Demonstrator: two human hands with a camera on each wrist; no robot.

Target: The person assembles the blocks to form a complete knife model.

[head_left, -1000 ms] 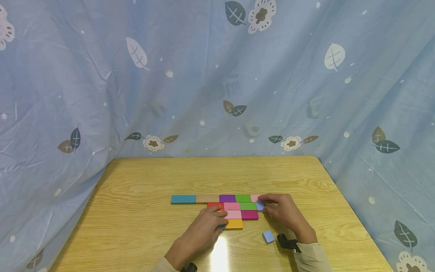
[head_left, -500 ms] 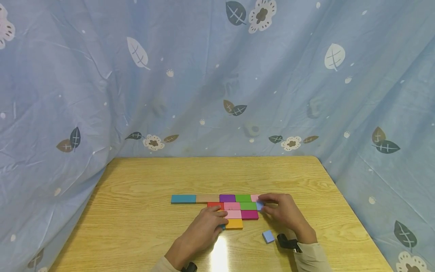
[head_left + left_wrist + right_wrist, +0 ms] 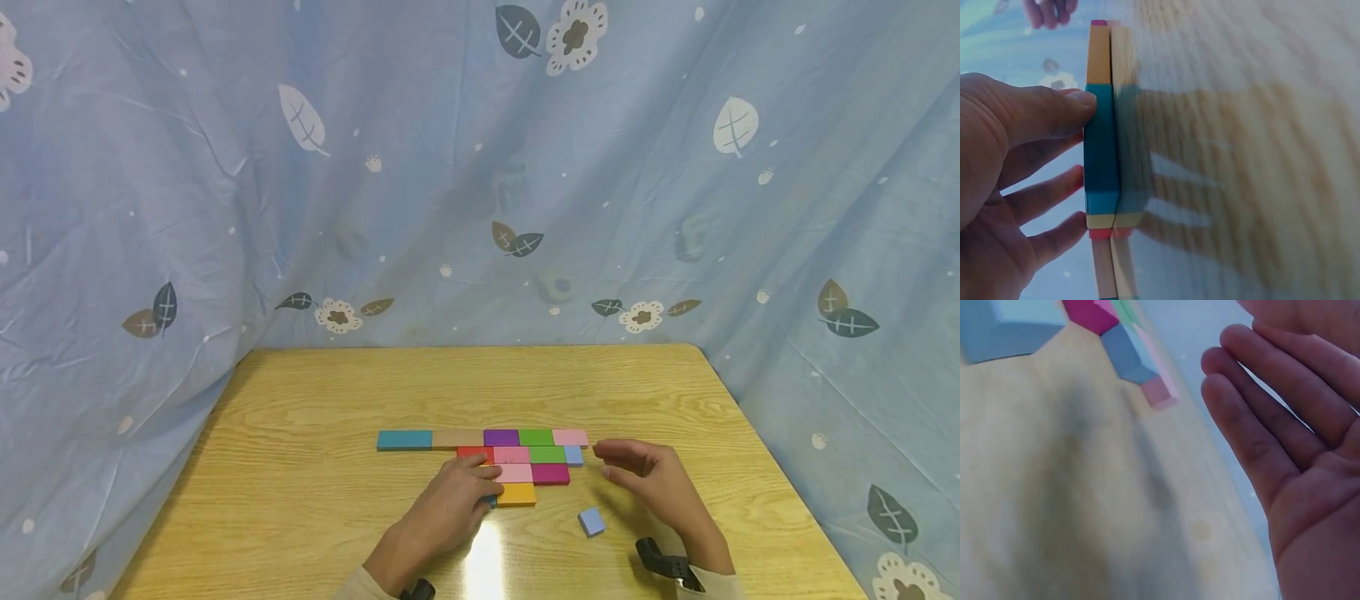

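Flat coloured blocks lie edge to edge in several rows on the table. My left hand (image 3: 446, 508) rests on the left end of the nearer rows, covering part of them. In the left wrist view its thumb touches a teal block (image 3: 1101, 150), with the fingers stretched over the rows. My right hand (image 3: 660, 483) holds nothing and hovers just right of the rows, fingers relaxed. Nearest to it are a small light blue block (image 3: 573, 456) ending the second row and a pink block (image 3: 571, 437) ending the far row. A loose light blue block (image 3: 592, 522) lies askew, nearer to me.
The far row runs left to a long teal block (image 3: 405, 440) and a tan block (image 3: 458, 439). A magenta block (image 3: 551, 474) and an orange block (image 3: 517, 494) end the nearer rows. A blue patterned curtain (image 3: 450, 167) hangs around the wooden table (image 3: 300, 517).
My right hand has let go of the small light blue block and moved right, uncovering it and the pink block. The left hand has stayed in place.
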